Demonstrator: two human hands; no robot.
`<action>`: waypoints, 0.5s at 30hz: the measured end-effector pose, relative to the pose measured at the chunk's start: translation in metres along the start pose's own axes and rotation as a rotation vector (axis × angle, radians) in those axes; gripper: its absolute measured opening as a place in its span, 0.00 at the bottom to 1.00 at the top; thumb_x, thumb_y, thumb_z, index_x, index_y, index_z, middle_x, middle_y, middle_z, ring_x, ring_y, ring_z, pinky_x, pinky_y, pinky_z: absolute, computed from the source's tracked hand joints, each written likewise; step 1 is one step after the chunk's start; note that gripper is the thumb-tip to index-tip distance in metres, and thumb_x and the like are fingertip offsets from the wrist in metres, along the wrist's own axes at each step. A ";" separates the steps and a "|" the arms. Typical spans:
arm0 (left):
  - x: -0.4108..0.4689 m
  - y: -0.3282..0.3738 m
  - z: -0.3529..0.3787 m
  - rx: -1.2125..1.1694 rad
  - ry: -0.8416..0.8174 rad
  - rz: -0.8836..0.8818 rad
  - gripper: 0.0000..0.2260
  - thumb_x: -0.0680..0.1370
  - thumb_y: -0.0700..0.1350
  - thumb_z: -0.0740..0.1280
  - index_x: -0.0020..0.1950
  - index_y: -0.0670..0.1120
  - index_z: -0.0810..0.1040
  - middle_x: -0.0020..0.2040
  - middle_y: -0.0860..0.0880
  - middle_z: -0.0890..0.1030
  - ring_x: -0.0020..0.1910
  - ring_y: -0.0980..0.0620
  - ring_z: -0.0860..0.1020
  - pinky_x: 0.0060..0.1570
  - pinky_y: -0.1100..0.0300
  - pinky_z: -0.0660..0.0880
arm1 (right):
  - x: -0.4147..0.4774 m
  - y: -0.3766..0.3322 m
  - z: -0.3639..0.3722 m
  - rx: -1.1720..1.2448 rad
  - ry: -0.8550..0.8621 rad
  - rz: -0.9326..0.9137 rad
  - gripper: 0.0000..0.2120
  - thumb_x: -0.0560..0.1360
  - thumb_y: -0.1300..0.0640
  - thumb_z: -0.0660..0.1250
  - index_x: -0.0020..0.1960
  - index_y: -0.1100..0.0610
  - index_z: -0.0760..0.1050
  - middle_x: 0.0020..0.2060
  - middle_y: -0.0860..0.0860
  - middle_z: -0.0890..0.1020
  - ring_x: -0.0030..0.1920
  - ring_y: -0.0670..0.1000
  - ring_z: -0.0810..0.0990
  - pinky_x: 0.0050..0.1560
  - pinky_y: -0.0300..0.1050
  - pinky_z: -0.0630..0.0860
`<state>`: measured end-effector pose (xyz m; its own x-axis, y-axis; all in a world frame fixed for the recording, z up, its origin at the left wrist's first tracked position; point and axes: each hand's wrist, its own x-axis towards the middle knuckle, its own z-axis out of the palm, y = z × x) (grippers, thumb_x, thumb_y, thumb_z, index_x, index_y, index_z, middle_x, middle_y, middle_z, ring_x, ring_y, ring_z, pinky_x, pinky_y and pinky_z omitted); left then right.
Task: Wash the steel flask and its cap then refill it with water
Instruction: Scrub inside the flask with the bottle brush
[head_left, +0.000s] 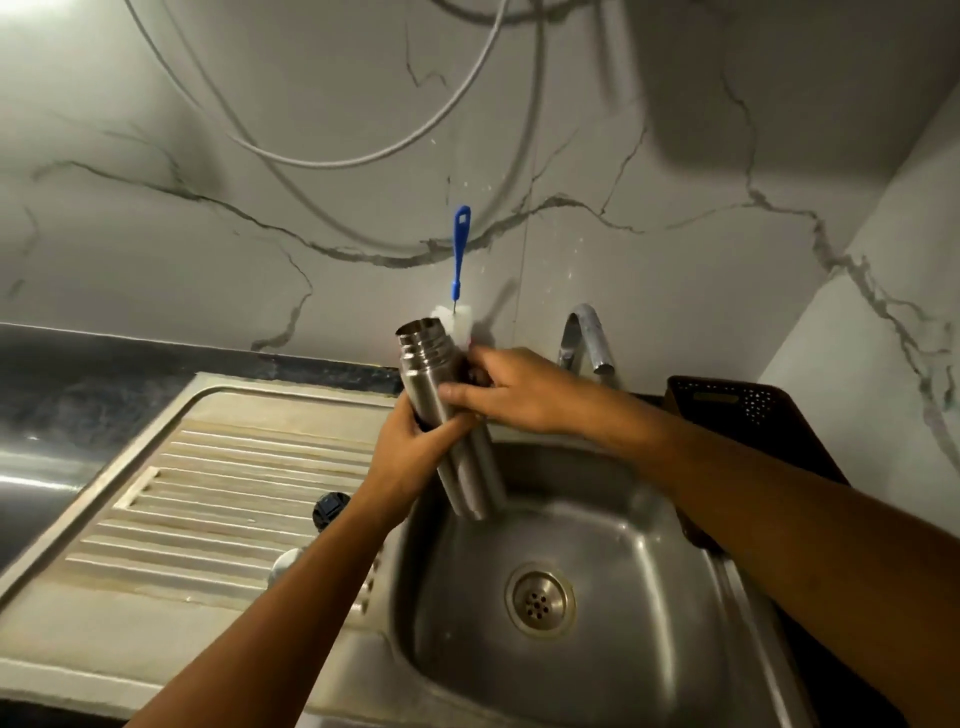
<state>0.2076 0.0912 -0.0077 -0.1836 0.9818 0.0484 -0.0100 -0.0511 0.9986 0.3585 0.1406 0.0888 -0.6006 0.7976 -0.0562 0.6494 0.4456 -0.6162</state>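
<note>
Over the sink basin (649, 597) the steel flask (467, 467) is tilted, with its open threaded mouth up and to the left. My left hand (410, 452) grips its middle from the left. My right hand (509, 395) wraps the upper body, thumb across the front, with something dark under the fingers that I cannot make out. A bottle brush (460, 244) with a blue handle and white bristles stands upright just behind the flask's mouth; whether my right hand touches it is hidden. On the drainboard beside my left forearm lies a black cap (330, 509).
The tap (587, 338) curves out from the wall behind my right hand; no water runs from it. The ribbed drainboard (208, 493) stretches to the left. A small steel piece (283, 564) is half hidden by my left forearm. A dark plastic basket (737, 410) stands to the right of the sink.
</note>
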 end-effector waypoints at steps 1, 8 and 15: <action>0.002 -0.002 -0.003 -0.003 0.028 0.000 0.21 0.73 0.45 0.80 0.63 0.50 0.79 0.53 0.51 0.87 0.52 0.55 0.85 0.48 0.64 0.80 | 0.009 -0.005 -0.009 -0.176 -0.006 -0.029 0.21 0.81 0.35 0.60 0.63 0.49 0.75 0.54 0.48 0.83 0.52 0.48 0.81 0.57 0.51 0.79; 0.017 -0.024 -0.017 0.017 0.122 -0.044 0.23 0.70 0.32 0.77 0.57 0.52 0.75 0.51 0.46 0.82 0.51 0.47 0.82 0.44 0.62 0.76 | 0.077 -0.052 -0.044 -1.149 0.074 -0.488 0.10 0.84 0.51 0.60 0.55 0.57 0.75 0.51 0.54 0.81 0.48 0.55 0.81 0.49 0.52 0.78; 0.033 -0.041 -0.023 0.000 0.139 -0.029 0.28 0.69 0.44 0.83 0.65 0.51 0.76 0.54 0.50 0.84 0.51 0.52 0.84 0.50 0.59 0.80 | 0.135 -0.056 -0.047 -1.617 -0.024 -0.166 0.11 0.80 0.56 0.67 0.60 0.59 0.77 0.56 0.58 0.82 0.54 0.59 0.81 0.58 0.58 0.74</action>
<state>0.1790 0.1214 -0.0477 -0.3176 0.9481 0.0164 -0.0175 -0.0232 0.9996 0.2635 0.2425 0.1530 -0.7069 0.7005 -0.0977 0.3564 0.4721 0.8063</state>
